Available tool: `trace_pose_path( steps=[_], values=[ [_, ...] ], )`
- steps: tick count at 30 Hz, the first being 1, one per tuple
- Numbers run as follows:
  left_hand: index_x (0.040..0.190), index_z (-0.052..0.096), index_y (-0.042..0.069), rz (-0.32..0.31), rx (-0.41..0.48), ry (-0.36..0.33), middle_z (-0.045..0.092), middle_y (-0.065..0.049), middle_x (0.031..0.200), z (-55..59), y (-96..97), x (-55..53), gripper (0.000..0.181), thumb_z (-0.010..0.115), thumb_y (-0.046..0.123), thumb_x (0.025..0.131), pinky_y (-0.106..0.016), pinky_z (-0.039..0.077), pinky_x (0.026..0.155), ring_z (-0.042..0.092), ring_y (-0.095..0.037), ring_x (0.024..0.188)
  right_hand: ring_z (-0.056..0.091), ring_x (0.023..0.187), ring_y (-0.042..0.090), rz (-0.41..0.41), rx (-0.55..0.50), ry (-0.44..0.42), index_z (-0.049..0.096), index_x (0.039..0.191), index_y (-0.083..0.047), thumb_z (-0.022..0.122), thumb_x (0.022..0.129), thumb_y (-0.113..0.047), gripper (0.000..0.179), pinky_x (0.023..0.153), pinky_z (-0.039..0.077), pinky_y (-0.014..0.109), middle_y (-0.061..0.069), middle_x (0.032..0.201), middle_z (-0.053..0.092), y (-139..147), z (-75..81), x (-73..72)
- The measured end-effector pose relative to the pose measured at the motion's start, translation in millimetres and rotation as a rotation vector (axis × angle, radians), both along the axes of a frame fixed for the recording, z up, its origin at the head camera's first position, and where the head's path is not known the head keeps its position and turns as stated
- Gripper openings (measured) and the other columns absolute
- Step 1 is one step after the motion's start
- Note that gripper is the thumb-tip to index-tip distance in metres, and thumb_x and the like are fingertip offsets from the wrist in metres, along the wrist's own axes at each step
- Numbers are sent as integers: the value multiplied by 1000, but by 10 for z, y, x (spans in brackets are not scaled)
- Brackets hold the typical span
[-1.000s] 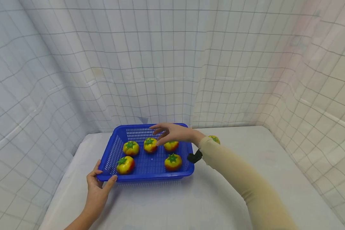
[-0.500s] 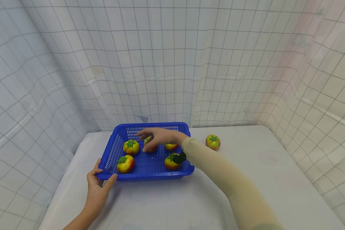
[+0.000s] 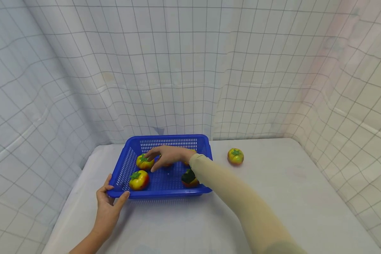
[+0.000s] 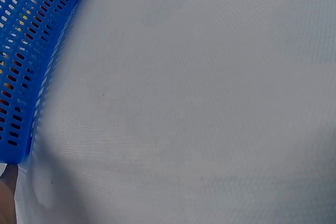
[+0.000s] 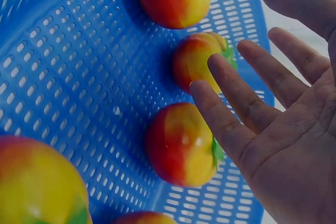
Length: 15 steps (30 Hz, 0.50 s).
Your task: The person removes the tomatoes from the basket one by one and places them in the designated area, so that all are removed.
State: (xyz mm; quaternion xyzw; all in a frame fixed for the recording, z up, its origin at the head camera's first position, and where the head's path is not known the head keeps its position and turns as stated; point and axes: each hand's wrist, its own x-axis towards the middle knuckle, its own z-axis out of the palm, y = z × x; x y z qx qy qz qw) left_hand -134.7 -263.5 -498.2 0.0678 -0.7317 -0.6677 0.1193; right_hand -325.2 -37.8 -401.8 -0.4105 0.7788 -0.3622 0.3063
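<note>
Right hand [image 3: 169, 154] has shifted left across the basket since half a second ago and sits slightly lower in the head view; left hand [image 3: 107, 211] as before.

We place the back-left fruit [image 3: 144, 164] inside the blue basket [image 3: 165, 193], near its left wall. Right fingertips overlap its edge in the head view; we cannot tell whether they touch it. Right grip: fingers spread and extended, palm turned toward the fruit row in the right wrist view.

Left grip: we hold the basket's near-left corner between thumb, on the front rim, and fingers, at the left side. Left wrist view gives only a slotted wall, red and yellow showing through, and part of one digit at the corner.

Just in front of the back-left fruit we log the front-left fruit [image 3: 139, 180], leaves tilted leftward. Middle fruit [image 3: 167, 165] mostly hidden by our right hand; back-right fruit [image 3: 194, 152] visible only in part. Front-right fruit [image 3: 190, 183] partly covered by a black device [image 3: 187, 175] below the wrist.

Outside, one loose fruit [image 3: 235, 157] lies right of the basket, apart from it, leaves up, on the white table [image 3: 279, 197]. Beige sleeve [image 3: 235, 194] on our right arm. Grid-patterned cloth [image 3: 190, 77] behind and at both sides.
</note>
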Motion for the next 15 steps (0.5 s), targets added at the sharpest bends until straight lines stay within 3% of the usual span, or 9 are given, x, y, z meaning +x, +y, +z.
trace_pose_path(
  steps=[7,15],
  values=[
    [124,19,20,1,-1,11,1,5,171,-6,1,5,47,61,13,104,-3,37,95,13,-37,153,53,132,16,70,10,18,52,147,-8,79,92,-20,62,109,40,24,5,146,57,-118,-81,28],
    [125,19,19,0,-17,10,1,5,171,1,4,18,47,61,14,104,-3,37,94,13,-38,152,50,135,13,76,77,51,51,149,-12,79,92,-21,63,110,38,24,1,150,54,-216,-145,85]
  ],
)
